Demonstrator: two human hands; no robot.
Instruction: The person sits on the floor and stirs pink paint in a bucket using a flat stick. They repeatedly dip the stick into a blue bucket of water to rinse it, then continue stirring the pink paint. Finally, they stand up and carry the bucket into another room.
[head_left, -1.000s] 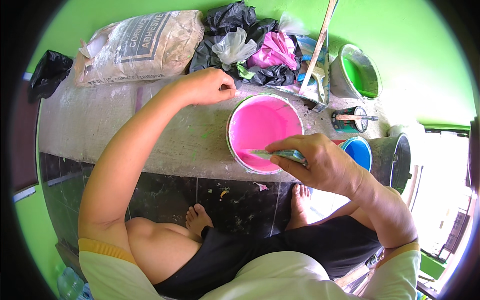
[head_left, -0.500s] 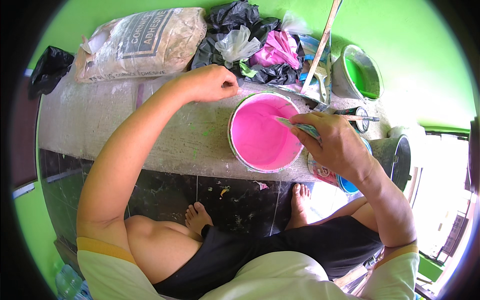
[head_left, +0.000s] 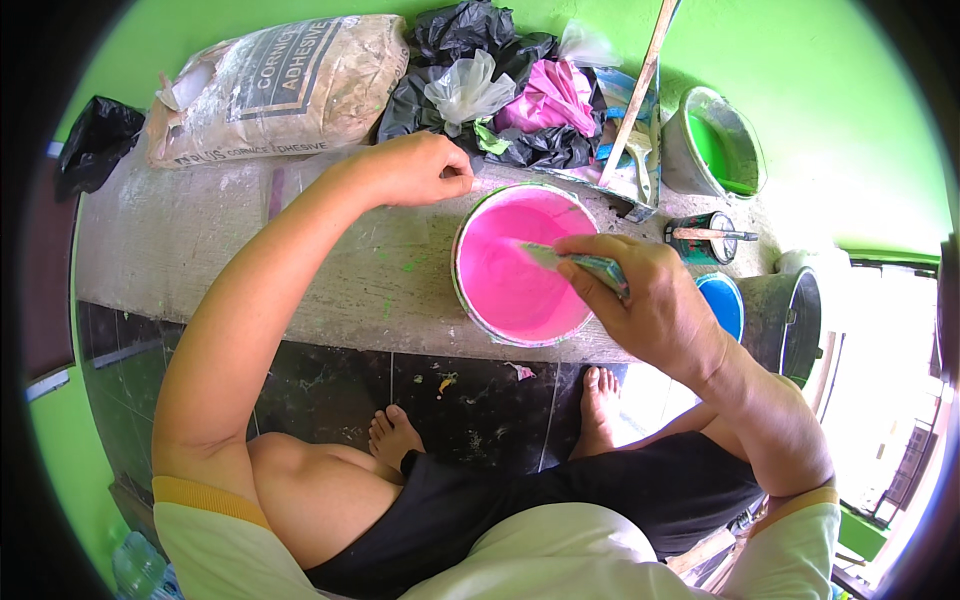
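Note:
A round bucket [head_left: 457,268] of pink paint [head_left: 505,285] stands on the grey ledge in front of me. My right hand [head_left: 640,290] is over its right side, closed on a flat tool [head_left: 605,272] with a blue-green, paint-stained handle. The tool's pale end points left into the bucket and is smeared by motion, so its exact kind is unclear. Just beyond the bucket's left rim, my left hand [head_left: 425,170] hangs with its fingers curled in, and nothing shows in them.
A large paper sack [head_left: 290,95] lies at the back left, beside crumpled plastic bags [head_left: 470,90]. A tray with a paintbrush [head_left: 640,165], a green paint bucket [head_left: 690,150], a small black can [head_left: 700,240], blue paint [head_left: 722,305] and a dark bucket [head_left: 790,320] stand right.
My right hand and the tool have moved left and a little down over the pink paint, uncovering more of the black can. My left hand has hardly moved.

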